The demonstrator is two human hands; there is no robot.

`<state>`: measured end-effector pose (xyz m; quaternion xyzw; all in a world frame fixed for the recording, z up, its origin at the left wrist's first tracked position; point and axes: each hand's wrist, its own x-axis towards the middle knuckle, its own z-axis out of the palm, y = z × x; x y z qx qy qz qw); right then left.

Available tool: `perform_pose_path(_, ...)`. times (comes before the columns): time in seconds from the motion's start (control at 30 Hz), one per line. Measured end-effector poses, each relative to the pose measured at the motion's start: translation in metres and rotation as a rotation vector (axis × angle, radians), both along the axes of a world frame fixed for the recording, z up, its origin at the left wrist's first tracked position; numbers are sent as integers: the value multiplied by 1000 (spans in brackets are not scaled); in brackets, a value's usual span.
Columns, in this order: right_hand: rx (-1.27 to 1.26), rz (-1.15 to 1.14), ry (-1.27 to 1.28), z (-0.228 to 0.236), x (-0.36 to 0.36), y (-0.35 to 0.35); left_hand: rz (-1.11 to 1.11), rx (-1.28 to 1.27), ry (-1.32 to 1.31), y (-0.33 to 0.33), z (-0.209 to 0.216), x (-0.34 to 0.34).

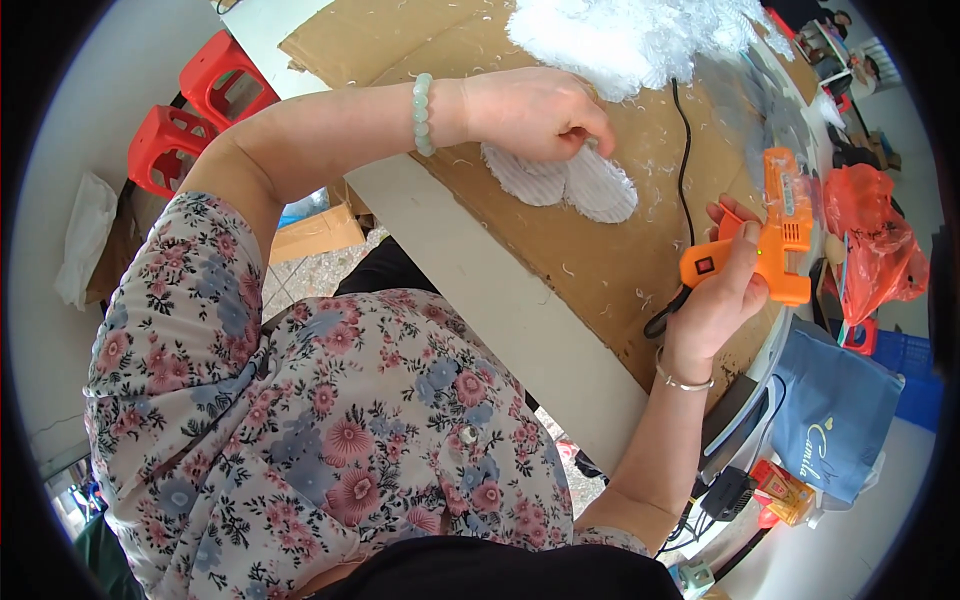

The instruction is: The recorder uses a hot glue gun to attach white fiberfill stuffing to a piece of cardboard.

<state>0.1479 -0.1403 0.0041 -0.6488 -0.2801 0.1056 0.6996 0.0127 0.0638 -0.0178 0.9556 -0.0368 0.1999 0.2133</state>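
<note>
My right hand (pixel 715 305) is wrapped round an orange glue gun (pixel 785 235), its fingers by the trigger and its black cord trailing over the cardboard. My left hand (pixel 540 112) reaches across with thumb and finger pinched together at the top of a white ribbed fabric piece (pixel 601 188). The piece has rounded, fuzzy-edged lobes and hangs just above or rests on the cardboard; I cannot tell which. Part of it is hidden behind my left hand. Beyond my left hand lies a heap of white fluffy material (pixel 635 40).
A brown cardboard sheet (pixel 590 260) strewn with white fibres covers much of the white table (pixel 500 290). Red plastic bags (pixel 870 240) and a blue bag (pixel 832 400) stand at the right. Red stools (pixel 215 85) are at the far left. The black cord (pixel 683 150) crosses the cardboard.
</note>
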Motion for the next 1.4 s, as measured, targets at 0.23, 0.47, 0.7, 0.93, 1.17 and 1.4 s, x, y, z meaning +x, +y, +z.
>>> perform_pose_path(0.23,85,348,217,0,-34,14,58,-21,123,3,9,-5)
perform_pose_path(0.47,78,443,430,-8,-39,19,119,-107,64,7,21,-20)
perform_pose_path(0.7,84,450,436,-9,-42,20,128,-803,34,15,22,-47)
perform_pose_path(0.93,91,442,434,-17,-48,24,346,-818,51,6,12,-65)
perform_pose_path(1.17,47,435,394,-23,-53,27,399,-200,65,19,-10,-91)
perform_pose_path(1.4,47,442,395,-23,-61,28,307,-375,23,36,-4,-77)
